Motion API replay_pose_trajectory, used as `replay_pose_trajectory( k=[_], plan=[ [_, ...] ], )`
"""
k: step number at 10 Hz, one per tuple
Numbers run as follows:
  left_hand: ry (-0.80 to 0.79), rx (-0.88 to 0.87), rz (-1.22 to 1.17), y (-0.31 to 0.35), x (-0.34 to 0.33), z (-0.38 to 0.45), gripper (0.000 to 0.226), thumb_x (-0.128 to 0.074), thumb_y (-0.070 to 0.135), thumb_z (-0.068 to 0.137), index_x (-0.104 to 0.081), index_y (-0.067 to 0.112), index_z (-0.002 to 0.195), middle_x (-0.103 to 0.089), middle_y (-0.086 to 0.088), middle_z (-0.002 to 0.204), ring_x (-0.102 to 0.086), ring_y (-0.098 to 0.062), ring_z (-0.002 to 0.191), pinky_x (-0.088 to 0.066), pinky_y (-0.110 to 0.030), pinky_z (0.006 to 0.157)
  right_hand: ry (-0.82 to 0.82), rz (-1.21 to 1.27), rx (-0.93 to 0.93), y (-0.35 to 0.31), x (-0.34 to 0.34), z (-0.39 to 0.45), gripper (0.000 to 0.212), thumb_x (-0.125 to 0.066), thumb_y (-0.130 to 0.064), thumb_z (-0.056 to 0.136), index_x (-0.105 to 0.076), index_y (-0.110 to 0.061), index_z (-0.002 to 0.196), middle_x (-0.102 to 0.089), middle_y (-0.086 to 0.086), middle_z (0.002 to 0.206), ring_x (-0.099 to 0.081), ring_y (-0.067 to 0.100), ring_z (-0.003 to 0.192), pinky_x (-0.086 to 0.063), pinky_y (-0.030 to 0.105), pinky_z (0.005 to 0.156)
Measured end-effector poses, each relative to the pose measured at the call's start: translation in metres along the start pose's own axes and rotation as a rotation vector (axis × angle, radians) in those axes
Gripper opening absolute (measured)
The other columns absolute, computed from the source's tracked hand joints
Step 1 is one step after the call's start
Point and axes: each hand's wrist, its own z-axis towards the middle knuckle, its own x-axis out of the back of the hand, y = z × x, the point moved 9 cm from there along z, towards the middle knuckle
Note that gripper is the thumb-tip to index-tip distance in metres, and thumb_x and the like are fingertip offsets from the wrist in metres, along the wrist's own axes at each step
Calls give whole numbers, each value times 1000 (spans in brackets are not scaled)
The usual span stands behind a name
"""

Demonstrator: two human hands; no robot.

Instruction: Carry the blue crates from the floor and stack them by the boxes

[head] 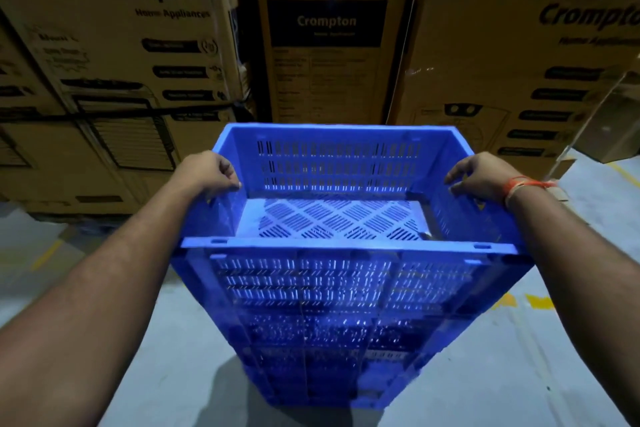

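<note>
One stack of blue crates point(349, 288), count unclear; two hands; at least five cardboard boxes point(131, 38).

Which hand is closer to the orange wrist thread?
Right. The orange thread is tied round that wrist, just behind the right hand. The left hand holds the crate's opposite rim.

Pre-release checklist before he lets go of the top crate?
1. Left hand grip on the top crate side rim: ok, fingers curled over it.
2. Right hand grip on the opposite rim: ok.
3. Top crate seated squarely on the crate stack: cannot tell, the seam is hidden.
4. Top crate empty: ok, bare slotted bottom shows.
5. Stack beside the cardboard boxes: ok, boxes directly behind.
6. Stack base flat on the floor: cannot tell.
</note>
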Motion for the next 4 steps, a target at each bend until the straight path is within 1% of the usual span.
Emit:
replay_pose_trajectory(
  k=[1,2,3,4],
  plan=[
    [22,-5,41,1,3,-1,21,-80,35,76,-74,15,75,-70,1,63,-69,-18,62,-40,-25,54,10,-50,36,-2,1,1,16,-80,-17,73,-77,-24,87,-65,-4,62,-62,14,57,-40,22,55],
    [33,-32,150,-3,-3,1,27,-78,45,77,-73,18,80,-65,3,67,-67,-25,80,-42,-28,65,-6,-34,44,4,-4,2,16,-80,-20,73,-77,-23,88,-62,-5,60,-59,13,55,-41,24,64],
    [130,-96,251,4,6,-2,35,-71,62,69,-69,32,86,-60,-7,95,-58,-33,104,-50,-35,86,-11,-86,73,-1,-1,5,19,-79,-27,75,-77,-22,93,-63,-5,65,-59,17,62,-41,25,69],
    [313,-141,241,14,20,-7,36,-75,57,72,-71,31,96,-47,-13,120,-49,-37,113,-46,-43,98,6,-215,44,5,-4,9,41,-76,-48,72,-74,-25,106,-67,8,98,-60,25,94,-47,29,82]
  ],
)
